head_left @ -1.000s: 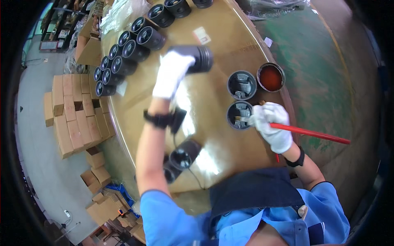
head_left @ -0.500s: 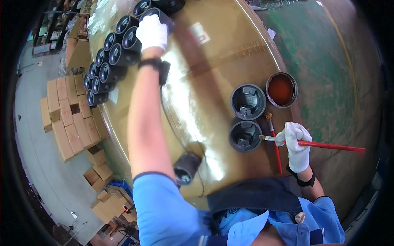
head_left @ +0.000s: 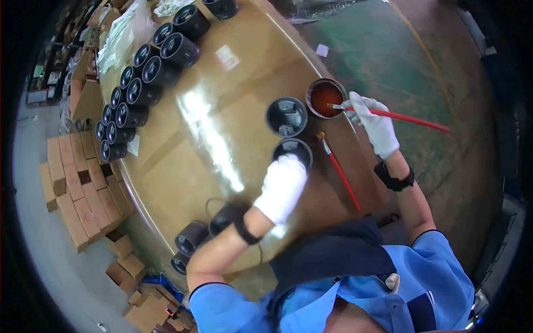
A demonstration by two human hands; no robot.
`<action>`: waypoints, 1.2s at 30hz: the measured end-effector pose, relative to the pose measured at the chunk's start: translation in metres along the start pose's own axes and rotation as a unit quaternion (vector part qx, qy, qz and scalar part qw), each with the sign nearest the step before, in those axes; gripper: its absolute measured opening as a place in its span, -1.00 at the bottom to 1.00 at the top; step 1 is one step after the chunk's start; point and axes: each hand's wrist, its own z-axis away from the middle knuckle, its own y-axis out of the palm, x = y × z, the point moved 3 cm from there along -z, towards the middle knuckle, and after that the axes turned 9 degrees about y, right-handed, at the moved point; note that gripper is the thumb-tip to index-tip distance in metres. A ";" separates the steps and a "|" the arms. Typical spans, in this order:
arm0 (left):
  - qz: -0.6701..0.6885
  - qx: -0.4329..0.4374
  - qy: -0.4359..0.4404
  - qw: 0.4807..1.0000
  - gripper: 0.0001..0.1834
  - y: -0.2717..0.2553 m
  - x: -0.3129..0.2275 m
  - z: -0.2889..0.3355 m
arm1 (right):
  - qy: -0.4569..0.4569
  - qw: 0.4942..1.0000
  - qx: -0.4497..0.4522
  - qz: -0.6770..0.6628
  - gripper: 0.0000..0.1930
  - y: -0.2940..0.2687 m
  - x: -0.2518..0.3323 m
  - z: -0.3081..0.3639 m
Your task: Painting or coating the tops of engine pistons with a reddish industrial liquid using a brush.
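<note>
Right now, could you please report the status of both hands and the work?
Left hand at open-topped piston. Right hand gripping red-handled brush, tip over tin of reddish liquid. Second brush lying between, clear of both.

It looks like a factory workshop: many dark metal cylinders (head_left: 161, 70) in rows near the tabletop's (head_left: 161, 175) left edge, stacked cartons (head_left: 91, 191), green-painted floor (head_left: 375, 61).

The left hand (head_left: 284, 186) has come back from the far cylinders (head_left: 159, 70) to the nearer cylinder (head_left: 292, 146) of the upright pair, fingers over its rim. The right hand (head_left: 374, 125) has moved its brush (head_left: 408, 116) from that cylinder to the pot (head_left: 308, 101), tip now over the mouth.
</note>
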 end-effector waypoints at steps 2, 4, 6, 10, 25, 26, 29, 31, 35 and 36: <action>-0.052 -0.023 0.032 0.998 -0.86 -0.017 0.002 -0.012 | 0.000 1.000 -0.004 0.026 -0.60 -0.006 -0.008 -0.010; 0.016 -0.041 0.007 0.999 -0.92 -0.025 0.008 -0.014 | -0.014 0.999 -0.016 0.049 -0.60 -0.007 -0.014 -0.018; 0.201 -0.022 -0.087 0.975 -0.85 -0.031 0.021 -0.006 | -0.030 0.999 -0.026 0.031 -0.60 -0.007 -0.020 -0.021; 0.523 -0.044 -0.288 0.801 -0.72 -0.047 0.047 0.036 | -0.008 0.998 0.000 -0.057 -0.63 -0.007 -0.005 0.001; 0.858 -0.280 -0.431 0.005 -0.69 -0.026 0.030 0.054 | 0.021 0.989 0.111 -0.095 -0.61 0.096 0.021 0.091; 0.859 -0.282 -0.426 -0.001 -0.70 -0.024 0.031 0.056 | 0.025 0.990 0.104 -0.094 -0.60 0.096 0.016 0.090; 0.871 -0.290 -0.396 -0.013 -0.69 -0.022 0.034 0.062 | 0.049 0.988 0.076 -0.128 -0.58 0.091 0.009 0.079; 0.891 -0.281 -0.356 -0.009 -0.64 -0.015 0.042 0.070 | 0.040 0.989 0.092 -0.108 -0.60 0.091 0.011 0.067; 0.853 -0.278 -0.427 0.109 -0.82 -0.020 0.062 0.089 | 0.030 0.974 0.179 -0.133 -0.62 0.098 0.026 0.044; 0.853 -0.244 -0.400 0.231 -0.82 -0.034 0.067 0.090 | 0.033 0.970 0.187 -0.151 -0.62 0.102 0.034 0.046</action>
